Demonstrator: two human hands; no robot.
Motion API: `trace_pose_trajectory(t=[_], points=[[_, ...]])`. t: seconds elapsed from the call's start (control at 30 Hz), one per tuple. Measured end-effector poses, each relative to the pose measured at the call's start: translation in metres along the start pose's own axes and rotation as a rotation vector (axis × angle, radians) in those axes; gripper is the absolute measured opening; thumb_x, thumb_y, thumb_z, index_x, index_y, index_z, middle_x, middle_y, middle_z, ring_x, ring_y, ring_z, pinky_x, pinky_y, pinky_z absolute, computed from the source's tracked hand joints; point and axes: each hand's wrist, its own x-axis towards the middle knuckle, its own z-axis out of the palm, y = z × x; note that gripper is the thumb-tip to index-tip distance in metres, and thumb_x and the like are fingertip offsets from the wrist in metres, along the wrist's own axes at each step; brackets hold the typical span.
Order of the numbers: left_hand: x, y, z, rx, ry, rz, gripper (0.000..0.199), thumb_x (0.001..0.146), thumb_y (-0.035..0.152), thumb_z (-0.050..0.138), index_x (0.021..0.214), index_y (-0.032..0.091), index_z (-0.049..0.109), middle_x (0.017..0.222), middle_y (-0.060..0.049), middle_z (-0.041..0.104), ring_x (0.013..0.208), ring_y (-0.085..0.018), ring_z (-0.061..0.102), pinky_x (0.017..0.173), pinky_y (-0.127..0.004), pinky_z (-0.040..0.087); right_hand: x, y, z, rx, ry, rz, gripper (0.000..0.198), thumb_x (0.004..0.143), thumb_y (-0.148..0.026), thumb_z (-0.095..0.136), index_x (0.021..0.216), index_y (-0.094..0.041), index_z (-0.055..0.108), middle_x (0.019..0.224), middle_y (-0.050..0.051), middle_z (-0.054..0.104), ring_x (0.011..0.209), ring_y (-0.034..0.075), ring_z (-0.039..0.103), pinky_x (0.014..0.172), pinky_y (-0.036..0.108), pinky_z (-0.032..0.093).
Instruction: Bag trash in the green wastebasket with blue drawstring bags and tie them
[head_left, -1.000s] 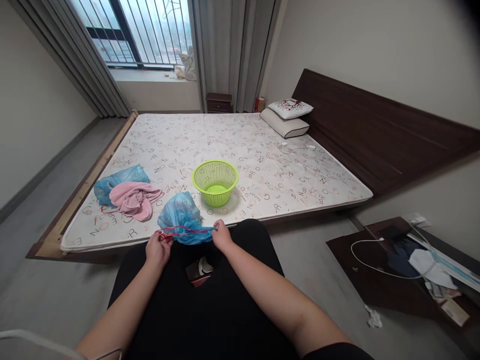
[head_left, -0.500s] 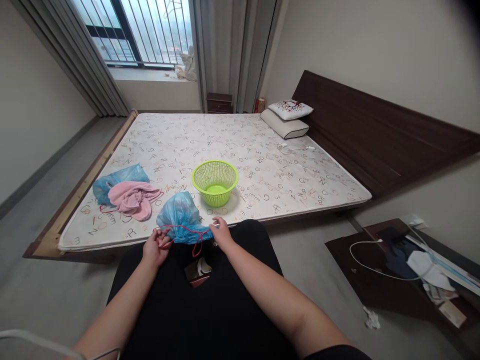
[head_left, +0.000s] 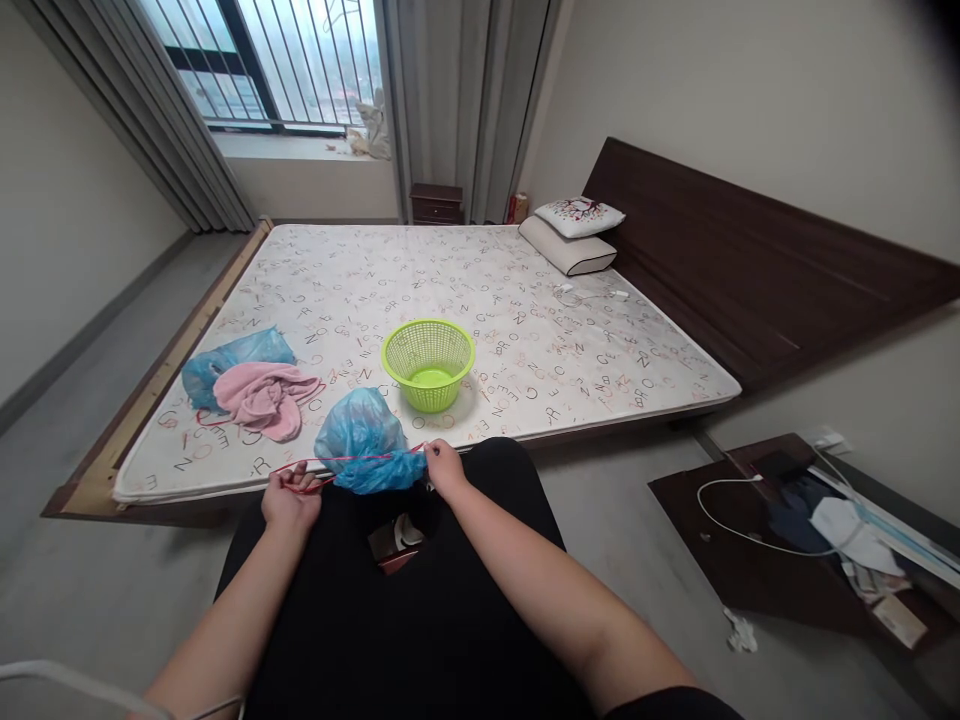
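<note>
1. Two bare hands are holding a translucent blue plastic bag [head_left: 360, 428] by its red drawstring [head_left: 360, 458] and gathered mouth, above the person's black-clad lap.
2. The left hand [head_left: 292, 497], palm turned up, is gripping the red drawstring with curled fingers, left of the bag and apart from its plastic.
3. The right hand [head_left: 445, 470] is pinching the bag's gathered blue end between thumb and fingers; whether it is also clasping the string is hard to tell.
4. The drawstring is stretching in a nearly straight line between both hands, crossing in front of the bag.
5. The bag's rounded body is resting at the near edge of a letter-patterned mattress [head_left: 360, 275].
6. Just beyond it, to the right, a lime-green basket [head_left: 429, 393] is standing upright.
7. To the left, a pink cloth [head_left: 270, 398] is lying crumpled, partly covering another blue bag [head_left: 244, 355].
8. Farther back, two stacked pillows [head_left: 568, 247] are sitting near a dark wooden headboard [head_left: 720, 250].
</note>
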Motion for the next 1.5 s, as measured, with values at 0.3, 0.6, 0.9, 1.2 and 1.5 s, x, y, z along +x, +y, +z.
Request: trace_pose_trajectory(t=[0.3,0.6,0.9,1.2,1.5], points=[[-0.015,-0.015,0.011,0.438,0.084,0.497,0.043,0.074,0.009,0.068,0.110,0.025,0.052,0.144,-0.008,0.053,0.131,-0.022,0.057,0.104,-0.035,0.049,-0.002,-0.008,-0.008,0.265,0.144,-0.006,0.022,0.095,-0.040,0.045,0.096,-0.022,0.058,0.098,0.004,0.069,0.091,0.020,0.063,0.086,0.030,0.048],[-0.043,-0.050,0.027,1.237,-0.721,0.832,0.042,0.087,0.030,0.074,0.128,0.025,0.065,0.128,-0.014,0.075,0.130,-0.035,0.064,0.130,-0.058,0.014,-0.022,-0.026,-0.003,0.391,-0.018,-0.182,0.027,0.095,-0.047,0.048,0.092,-0.023,0.059,0.086,0.001,0.069,0.083,0.018,0.065,0.084,0.030,0.052],[-0.035,-0.043,0.019,1.358,-0.636,1.079,0.024,0.102,0.040,0.054,0.094,0.022,0.067,0.108,-0.014,0.073,0.108,-0.031,0.068,0.103,-0.050,0.051,-0.005,-0.009,-0.010,0.347,0.229,0.008,0.034,0.095,-0.052,0.040,0.086,-0.024,0.056,0.073,-0.001,0.060,0.073,0.019,0.058,0.070,0.028,0.046],[-0.045,-0.047,0.019,1.449,-0.716,0.755,0.029,0.106,0.045,0.041,0.100,0.023,0.059,0.109,-0.009,0.076,0.098,-0.026,0.074,0.089,-0.041,0.058,-0.015,-0.023,-0.017,0.167,0.325,-0.167,0.036,0.091,-0.035,0.055,0.122,-0.020,0.063,0.142,0.015,0.063,0.138,0.026,0.053,0.119,0.042,0.037],[-0.066,-0.045,0.020,1.479,-0.974,0.672,0.027,0.108,0.039,0.031,0.102,0.023,0.052,0.134,-0.015,0.072,0.118,-0.028,0.071,0.102,-0.043,0.052,-0.027,-0.033,-0.015,-0.447,-0.387,-0.299,0.035,0.097,-0.022,0.048,0.113,-0.026,0.079,0.123,0.007,0.078,0.120,0.026,0.068,0.109,0.042,0.041]])
